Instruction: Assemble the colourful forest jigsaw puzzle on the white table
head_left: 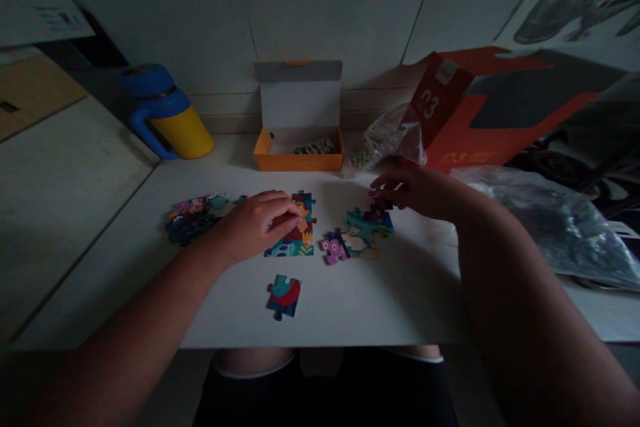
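On the middle of the white table (350,310) lies a joined block of puzzle pieces (296,243), roughly square, printed in teal, orange and dark blue with leaf shapes along its lower edge. The left hand (257,220) rests on top of its left part, palm down, fingers loosely curled and the fingertips pressing on the print; it covers the block rather than closing round it. The block's right and lower edges show past the knuckles.

Right of the block sits a smaller cluster of joined pieces (364,227), teal and pale, with a purple piece (334,247) touching its left side. At the cluster's far end lies a small dark piece (381,202). The right hand (415,190) reaches in from the right with its fingers stretched to that piece, the tips on it; in the dim light I cannot tell whether it is pinched or only touched.

A single teal and red piece (284,295) lies alone nearer the table edge, below the block. A heap of loose pieces (193,219) lies left of the left wrist. Behind stand an open orange box (299,160), a blue and yellow jug (170,117) and a red carton (450,107).
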A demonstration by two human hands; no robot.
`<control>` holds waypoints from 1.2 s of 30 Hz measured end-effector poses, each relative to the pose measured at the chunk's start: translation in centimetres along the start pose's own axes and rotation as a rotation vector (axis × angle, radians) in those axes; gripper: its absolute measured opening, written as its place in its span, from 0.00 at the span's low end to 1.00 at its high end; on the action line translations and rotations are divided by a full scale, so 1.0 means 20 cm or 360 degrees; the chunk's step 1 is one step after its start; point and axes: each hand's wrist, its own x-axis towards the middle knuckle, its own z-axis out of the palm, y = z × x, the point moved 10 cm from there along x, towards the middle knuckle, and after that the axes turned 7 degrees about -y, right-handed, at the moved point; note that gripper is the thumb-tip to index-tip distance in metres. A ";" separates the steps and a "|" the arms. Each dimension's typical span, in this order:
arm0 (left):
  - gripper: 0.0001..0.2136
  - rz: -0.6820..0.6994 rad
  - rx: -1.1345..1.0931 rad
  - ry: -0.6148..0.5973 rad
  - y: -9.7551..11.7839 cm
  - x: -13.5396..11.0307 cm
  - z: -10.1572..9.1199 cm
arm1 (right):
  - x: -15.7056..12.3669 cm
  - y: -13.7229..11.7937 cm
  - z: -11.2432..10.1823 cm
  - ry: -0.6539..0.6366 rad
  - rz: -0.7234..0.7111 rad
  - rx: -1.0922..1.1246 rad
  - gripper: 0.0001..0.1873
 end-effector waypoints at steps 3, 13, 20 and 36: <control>0.07 0.0019 0.0022 -0.0016 0.01 0.00 0.01 | 0.01 -0.01 0.01 0.0002 0.0008 -0.0011 0.17; 0.07 -0.0036 0.0042 -0.0067 -0.04 0.00 0.03 | 0.05 0.05 0.04 -0.0008 0.0108 -0.0285 0.15; 0.07 -0.0017 0.0036 -0.0129 -0.02 0.01 0.05 | 0.03 0.00 0.03 0.0059 0.0115 -0.0399 0.18; 0.05 0.0042 0.0065 -0.0091 0.00 0.01 0.04 | -0.06 -0.51 0.42 -0.0456 -0.0500 -0.0173 0.20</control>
